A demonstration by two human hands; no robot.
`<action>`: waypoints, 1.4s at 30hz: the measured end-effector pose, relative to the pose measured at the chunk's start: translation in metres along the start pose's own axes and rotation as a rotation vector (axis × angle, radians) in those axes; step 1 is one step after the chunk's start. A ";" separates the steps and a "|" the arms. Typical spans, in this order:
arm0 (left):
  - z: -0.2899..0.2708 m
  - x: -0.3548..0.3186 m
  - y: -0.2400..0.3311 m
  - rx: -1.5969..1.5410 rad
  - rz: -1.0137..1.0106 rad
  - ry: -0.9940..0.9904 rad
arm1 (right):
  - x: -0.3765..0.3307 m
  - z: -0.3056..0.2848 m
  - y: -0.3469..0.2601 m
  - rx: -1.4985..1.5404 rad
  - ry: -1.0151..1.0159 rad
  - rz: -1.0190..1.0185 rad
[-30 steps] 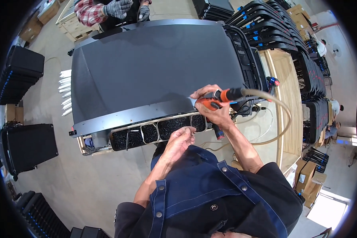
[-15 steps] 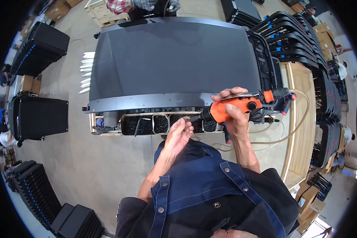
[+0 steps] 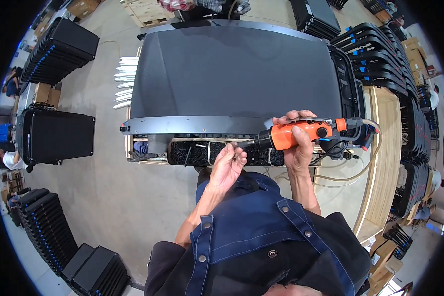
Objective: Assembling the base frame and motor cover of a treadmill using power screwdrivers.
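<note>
Looking down from the head, the person's right hand (image 3: 298, 154) is wrapped around an orange power tool (image 3: 287, 137), with its thumb on the near side and its fingers curled over the far side. The tool lies nearly flat and its nose points left, to the other hand. The left hand (image 3: 226, 170) is palm up, with its thumb and first finger pinching the end of the tool's thin grey bit (image 3: 249, 143). Any small thing that may be between them is too tiny to see. A pale hose (image 3: 379, 143) comes out of the tool's back end and bends around to the right. The tool is over the near edge of a big dark flat panel (image 3: 241, 74), which has a shiny metal strip (image 3: 182, 126) along that edge. Just under the hands, long black bins (image 3: 209, 154) hold lots of tiny dark bits (image 3: 197, 158). White strips (image 3: 126, 81) stick out past the panel's left end. A long wooden box (image 3: 386, 148) sits to the right. Across the panel, another person's hand in a striped glove (image 3: 212, 5) shows near the top.
</note>
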State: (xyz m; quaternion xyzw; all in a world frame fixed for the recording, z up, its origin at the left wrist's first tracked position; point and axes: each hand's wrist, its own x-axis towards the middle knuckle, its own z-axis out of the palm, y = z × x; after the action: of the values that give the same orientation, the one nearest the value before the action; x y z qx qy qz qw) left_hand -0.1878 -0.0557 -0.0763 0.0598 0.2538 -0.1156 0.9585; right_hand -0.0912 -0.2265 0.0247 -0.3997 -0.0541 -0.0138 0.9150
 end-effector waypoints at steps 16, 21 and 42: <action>-0.019 0.021 0.097 -0.085 -0.269 0.025 | -0.031 0.108 0.096 -0.587 -0.076 -0.214; -0.031 0.032 0.111 -0.128 -0.364 0.023 | -0.009 0.132 0.120 -0.862 -0.271 -0.222; -0.043 -0.044 0.153 0.582 -0.279 -0.262 | 0.013 0.148 0.133 -1.123 -0.492 -0.207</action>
State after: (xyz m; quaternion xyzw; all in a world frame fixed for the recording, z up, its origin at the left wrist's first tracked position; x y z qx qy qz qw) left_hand -0.2068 0.1079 -0.0824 0.2799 0.0909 -0.3199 0.9006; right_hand -0.0820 -0.0267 0.0290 -0.8040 -0.2864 -0.0364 0.5199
